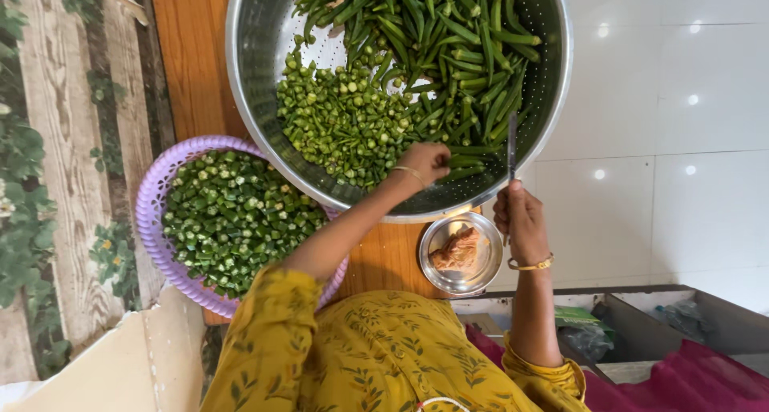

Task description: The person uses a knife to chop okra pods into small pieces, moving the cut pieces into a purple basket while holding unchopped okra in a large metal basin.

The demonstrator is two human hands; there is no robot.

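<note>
Your steel colander (pixel 256 76) is shiny silver, its wall dotted with fine holes. In it the whole okra pods (pixel 448 36) are deep green, and the cut okra ends (pixel 336 116) a lighter, yellowish green with pale centres. The basket (pixel 152 212) by your left arm is lilac with an open lattice weave, filled with sliced okra (pixel 232 220), green with pale flecks. The small dish (pixel 436 260) is polished silver and holds a brownish-orange lump (pixel 458 250). Your sleeves are mustard yellow with a dark green leaf print. Both bangles are gold. The knife blade (pixel 512 144) is grey. The surface (pixel 192 52) is warm orange-brown wood; the floor (pixel 681 140) is glossy white tile.
</note>
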